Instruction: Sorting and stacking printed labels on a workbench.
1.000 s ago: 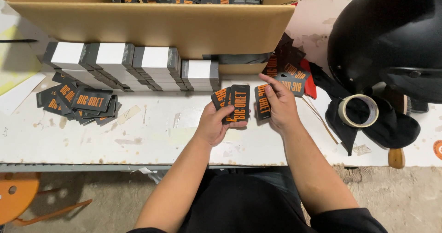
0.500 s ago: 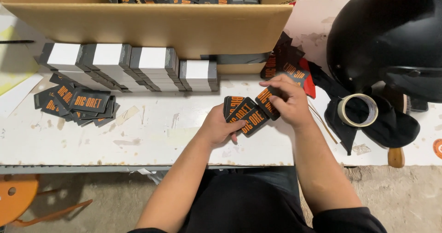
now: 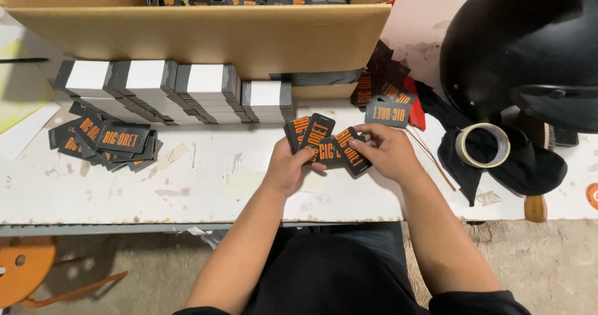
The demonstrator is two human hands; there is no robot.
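Observation:
Above the worn white table (image 3: 124, 190), my left hand (image 3: 288, 167) holds a fan of dark tags with orange lettering (image 3: 314, 137). My right hand (image 3: 385, 151) pinches the rightmost tag of that fan (image 3: 352, 152) by its edge. Just beyond my right hand, more of the same tags lie in a loose heap (image 3: 386, 100). Another loose pile of tags (image 3: 106, 142) lies at the left of the table.
An open cardboard box (image 3: 205, 38) full of tags stands at the back. Rows of tags stacked white side up (image 3: 180, 88) lean against it. A black helmet (image 3: 529, 47), a tape roll (image 3: 483, 145) on black cloth and an orange stool (image 3: 22, 271) are around.
My hands have brought the tags together into one fan and shifted it slightly right. The right hand now grips the end tag instead of holding a separate one.

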